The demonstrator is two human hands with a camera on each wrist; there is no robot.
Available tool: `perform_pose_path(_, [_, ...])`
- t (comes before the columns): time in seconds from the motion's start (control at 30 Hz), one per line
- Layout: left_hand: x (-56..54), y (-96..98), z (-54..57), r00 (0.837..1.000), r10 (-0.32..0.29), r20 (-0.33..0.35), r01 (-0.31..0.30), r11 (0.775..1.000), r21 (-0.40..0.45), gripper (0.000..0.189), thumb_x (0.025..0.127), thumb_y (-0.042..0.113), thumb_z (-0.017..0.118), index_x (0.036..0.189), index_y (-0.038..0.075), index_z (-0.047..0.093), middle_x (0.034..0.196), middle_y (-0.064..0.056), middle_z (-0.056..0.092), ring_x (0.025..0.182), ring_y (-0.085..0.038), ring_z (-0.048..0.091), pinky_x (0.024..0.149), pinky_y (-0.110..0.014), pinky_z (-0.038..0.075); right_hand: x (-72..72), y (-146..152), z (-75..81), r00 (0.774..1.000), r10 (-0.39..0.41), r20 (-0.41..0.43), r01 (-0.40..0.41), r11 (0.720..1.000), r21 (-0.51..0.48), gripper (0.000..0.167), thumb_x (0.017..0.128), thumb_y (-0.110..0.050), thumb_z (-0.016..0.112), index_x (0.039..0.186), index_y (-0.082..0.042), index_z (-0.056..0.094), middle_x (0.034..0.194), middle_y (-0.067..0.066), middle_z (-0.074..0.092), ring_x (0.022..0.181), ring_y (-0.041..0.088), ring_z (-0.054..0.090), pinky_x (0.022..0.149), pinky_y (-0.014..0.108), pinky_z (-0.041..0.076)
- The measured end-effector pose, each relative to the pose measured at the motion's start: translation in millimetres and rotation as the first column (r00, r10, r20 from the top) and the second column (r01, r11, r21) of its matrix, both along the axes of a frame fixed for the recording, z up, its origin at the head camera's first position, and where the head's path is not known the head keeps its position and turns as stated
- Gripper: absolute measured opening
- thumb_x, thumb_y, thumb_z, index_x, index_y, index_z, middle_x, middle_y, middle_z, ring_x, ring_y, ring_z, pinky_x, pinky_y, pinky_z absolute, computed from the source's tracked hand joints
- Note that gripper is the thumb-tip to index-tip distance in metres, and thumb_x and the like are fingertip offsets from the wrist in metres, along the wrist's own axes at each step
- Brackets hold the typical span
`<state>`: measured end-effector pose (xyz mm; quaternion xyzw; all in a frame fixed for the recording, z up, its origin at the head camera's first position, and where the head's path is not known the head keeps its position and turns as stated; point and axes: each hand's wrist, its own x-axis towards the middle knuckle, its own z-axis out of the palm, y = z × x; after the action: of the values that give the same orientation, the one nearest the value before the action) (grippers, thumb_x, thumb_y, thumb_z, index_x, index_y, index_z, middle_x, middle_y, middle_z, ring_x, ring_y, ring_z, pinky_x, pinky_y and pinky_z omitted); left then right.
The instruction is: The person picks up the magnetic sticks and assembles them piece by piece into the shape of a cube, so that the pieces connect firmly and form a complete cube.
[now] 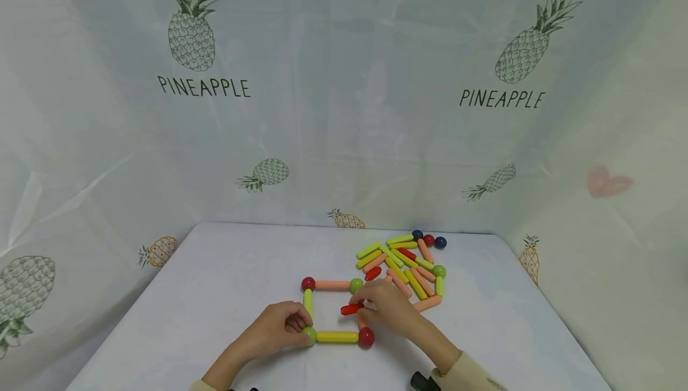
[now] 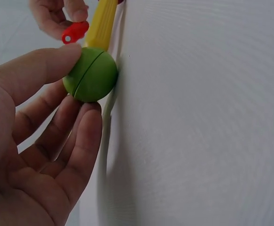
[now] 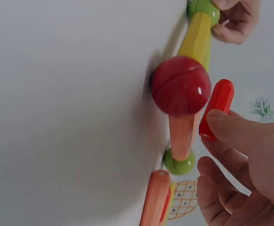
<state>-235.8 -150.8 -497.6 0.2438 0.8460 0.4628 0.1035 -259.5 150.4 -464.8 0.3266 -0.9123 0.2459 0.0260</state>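
Red rod [image 1: 350,309]: raised near the square frame's [image 1: 337,337] right side | right hand [image 1: 391,307]: thumb and fingers pinching it, gap rod-wide | left hand [image 1: 276,328]: curled, gripping the near-left green ball [image 2: 92,75] | I'd steady that corner, aligning the rod end-on before pushing.

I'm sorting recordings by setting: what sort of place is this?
Probably an indoor tabletop set up for filming or play: a white table, a pineapple-print cloth hung behind and beside it, and colourful rods and balls on top.

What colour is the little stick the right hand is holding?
The little stick is red; it shows best in the right wrist view.
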Motion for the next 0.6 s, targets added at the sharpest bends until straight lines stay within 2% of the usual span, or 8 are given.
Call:
perform_pose_path(0.17, [-1.1, 0.3, -0.5, 0.999, 0.025, -0.03, -0.025, 1.0, 0.007, 0.028, 0.077, 0.03, 0.084, 0.096, 0.019, 0.067, 0.09, 0.003, 0.064, 0.081, -0.013, 0.061, 0.071, -0.025, 0.052, -2.4, -15.5, -1.8, 0.999, 0.048, 0.007, -0.047, 0.999, -0.009, 0.018, 0.088, -0.016, 0.075, 0.102, -0.027, 0.074, 0.094, -0.017, 0.064, 0.086, 0.008, 0.055, 0.077, 0.022, 0.049])
perform_pose_path(0.33, [-1.0, 0.4, 1.2, 0.999, 0.05, -0.001, -0.05, 0.999, 0.01, 0.027, 0.078, 0.029, 0.083, 0.097, 0.019, 0.068, 0.091, 0.004, 0.065, 0.081, -0.014, 0.061, 0.071, -0.025, 0.052, -3.2, -30.4, -3.6, 0.999, 0.036, 0.02, -0.036, 0.999, 0.021, 0.019, 0.088, -0.016, 0.074, 0.101, -0.029, 0.074, 0.095, -0.021, 0.064, 0.089, 0.008, 0.053, 0.079, 0.023, 0.047])
perform_pose_path(0.5, [-2.5, -1.5, -0.9, 0.998, 0.069, 0.0, -0.069, 0.998, 0.003, 0.027, 0.079, 0.03, 0.083, 0.098, 0.019, 0.068, 0.091, 0.004, 0.065, 0.082, -0.013, 0.062, 0.071, -0.025, 0.052, -4.2, -41.0, -4.7, 0.998, 0.063, -0.027, -0.062, 0.997, 0.038, 0.019, 0.087, -0.014, 0.075, 0.101, -0.028, 0.075, 0.097, -0.021, 0.065, 0.086, 0.005, 0.047, 0.075, 0.021, 0.044])
perform_pose_path(0.6, [-2.9, -2.3, -2.3, 0.997, 0.071, -0.002, -0.071, 0.997, 0.011, 0.027, 0.079, 0.031, 0.082, 0.098, 0.019, 0.068, 0.091, 0.004, 0.065, 0.081, -0.013, 0.062, 0.07, -0.025, 0.053, -6.0, -46.0, -7.0, 0.998, 0.064, -0.024, -0.063, 0.997, 0.039, 0.018, 0.087, -0.015, 0.076, 0.101, -0.026, 0.075, 0.097, -0.021, 0.066, 0.087, 0.006, 0.047, 0.076, 0.023, 0.044])
